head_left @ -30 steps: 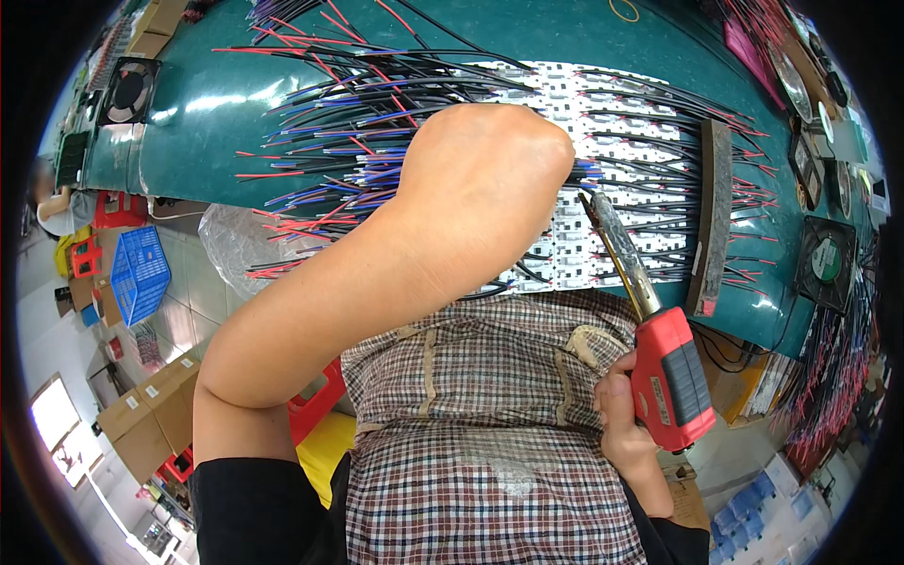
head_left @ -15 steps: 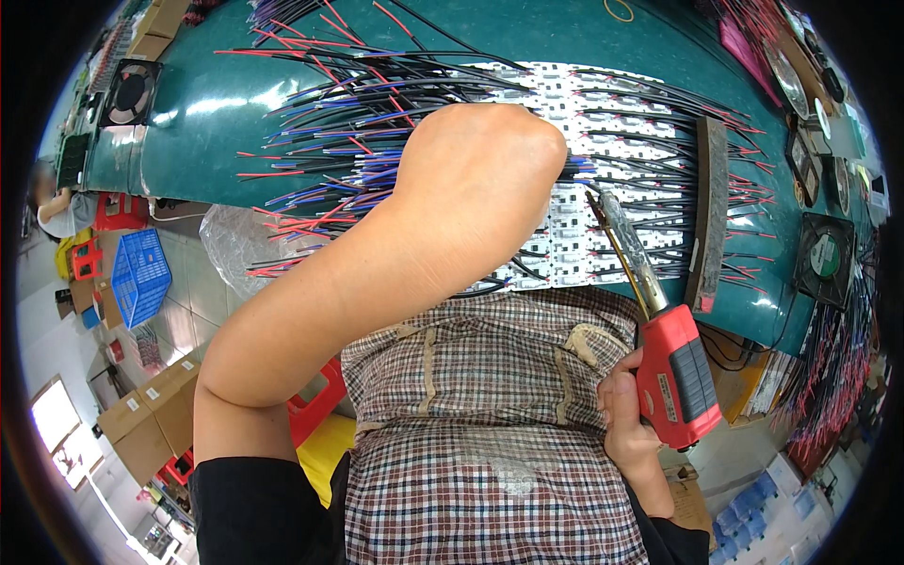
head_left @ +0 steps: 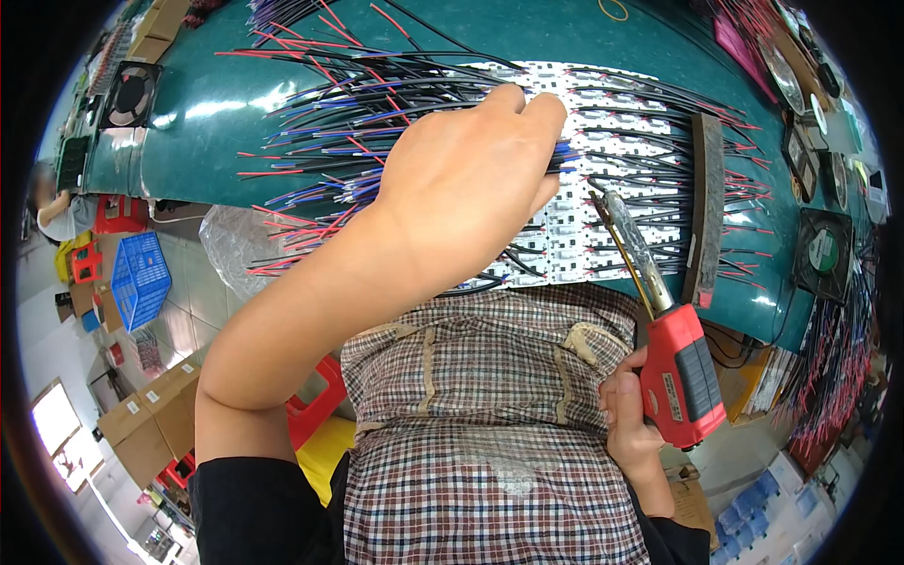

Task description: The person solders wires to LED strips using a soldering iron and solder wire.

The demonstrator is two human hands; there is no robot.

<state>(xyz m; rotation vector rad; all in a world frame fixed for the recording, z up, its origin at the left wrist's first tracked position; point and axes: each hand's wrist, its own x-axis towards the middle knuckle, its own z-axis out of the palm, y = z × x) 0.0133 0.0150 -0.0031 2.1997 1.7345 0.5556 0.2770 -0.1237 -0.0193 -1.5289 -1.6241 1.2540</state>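
Observation:
My left hand (head_left: 466, 174) reaches over the middle of the white circuit boards (head_left: 565, 226), back of the hand up, fingers curled. Blue and black wire ends (head_left: 565, 158) poke out past its right side from between the fingers; the grip itself is mostly hidden beneath the hand. Low on the right, my right hand (head_left: 629, 414) is closed round a red and black soldering gun (head_left: 680, 377). The gun's metal barrel and thin brass-coloured tube point up and left, with the tip (head_left: 595, 196) over the boards, just right of my left hand.
Many black wires with red ends (head_left: 330, 104) spread left from the boards. A dark bar (head_left: 704, 207) lies across the wires on the right. Small fans (head_left: 824, 254) stand at both sides of the green table (head_left: 207, 141). A blue crate (head_left: 141, 278) is on the floor at left.
My left hand has turned and its fingers have lifted into view over the boards, with wire ends still beside them. The soldering gun has shifted slightly down and right.

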